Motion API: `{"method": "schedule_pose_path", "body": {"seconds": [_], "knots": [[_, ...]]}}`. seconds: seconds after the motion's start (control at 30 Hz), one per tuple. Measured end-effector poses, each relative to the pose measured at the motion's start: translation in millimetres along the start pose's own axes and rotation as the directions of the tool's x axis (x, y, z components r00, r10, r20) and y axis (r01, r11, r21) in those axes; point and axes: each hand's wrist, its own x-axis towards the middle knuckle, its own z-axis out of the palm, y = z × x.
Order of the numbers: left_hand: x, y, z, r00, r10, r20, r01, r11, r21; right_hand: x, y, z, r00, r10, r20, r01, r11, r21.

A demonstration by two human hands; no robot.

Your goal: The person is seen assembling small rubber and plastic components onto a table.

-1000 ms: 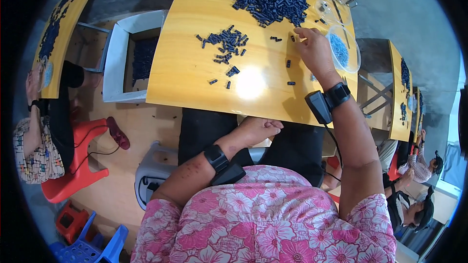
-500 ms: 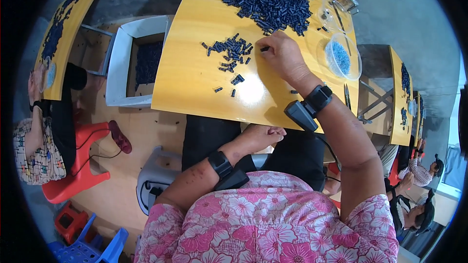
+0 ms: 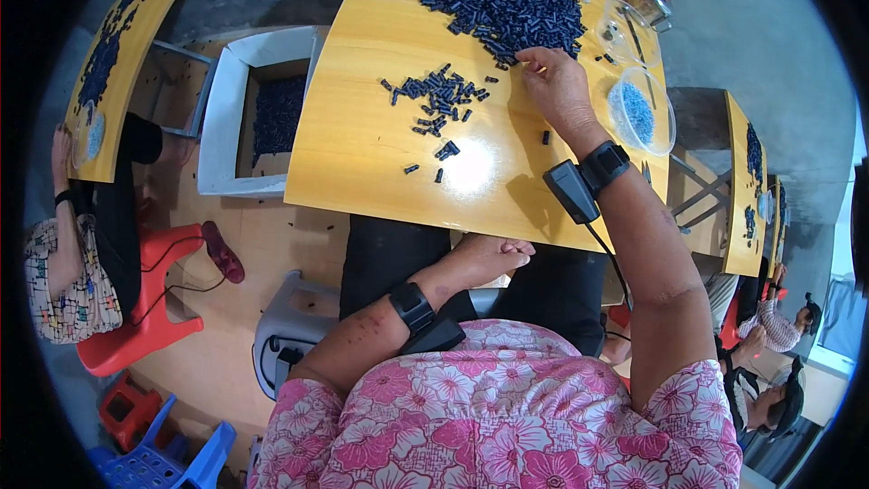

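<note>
My right hand [image 3: 554, 83] is over the yellow table at the near edge of a large pile of small black cylindrical pieces [image 3: 511, 4]. Its index finger reaches to the pile, with the thumb apart from it and no piece visible between them. Left of the hand, a smaller scattered group of the same pieces [image 3: 442, 91] lies on the table. One single piece [image 3: 491, 80] sits between that group and my hand. Below the table edge, my left hand [image 3: 489, 256] rests over my lap with its fingers curled closed; its palm is hidden.
A clear round tub of light-blue bits [image 3: 639, 113] stands at the table's right, beside a clear lid [image 3: 629, 32] and a metal mug [image 3: 650, 7]. A white box of dark pieces [image 3: 213, 163] is left of the table. Other people sit at tables on both sides.
My right hand has moved away from the smaller group, up and right to the large pile. The piece it pinched now lies on the table. My left hand stays in place.
</note>
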Motion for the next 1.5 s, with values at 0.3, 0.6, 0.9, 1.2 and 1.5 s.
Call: {"method": "schedule_pose_path", "body": {"seconds": [0.3, 0.6, 0.9, 1.2, 1.5], "knots": [[-0.6, 1.1, 1.5, 0.999, 0.018, -0.034, -0.017, 0.999, 0.038, -2.1, -0.7, 0.7, 0.984, 0.175, 0.046, -0.180, 0.937, 0.299], [-1.0, 3.9, -4.6, 0.990, -0.082, 0.117, 0.078, 0.996, 0.034, 3.5, 0.7, 0.6, 0.992, 0.121, 0.045, -0.127, 0.976, 0.175], [-1.2, 0.4, -0.9, 0.998, 0.057, -0.004, -0.056, 0.996, 0.071, -3.2, -7.7, -1.4, 0.978, 0.162, 0.128, -0.176, 0.979, 0.106], [-0.1, -8.8, 1.9, 0.998, 0.051, -0.024, -0.050, 0.998, 0.039, -9.7, -14.7, 2.1, 0.989, -0.106, 0.102, 0.094, 0.989, 0.116], [-2.0, 12.2, -5.0, 0.986, -0.115, 0.119, 0.100, 0.987, 0.122, 5.4, -3.4, 4.0, 0.997, 0.060, 0.056, -0.071, 0.975, 0.213]]}}
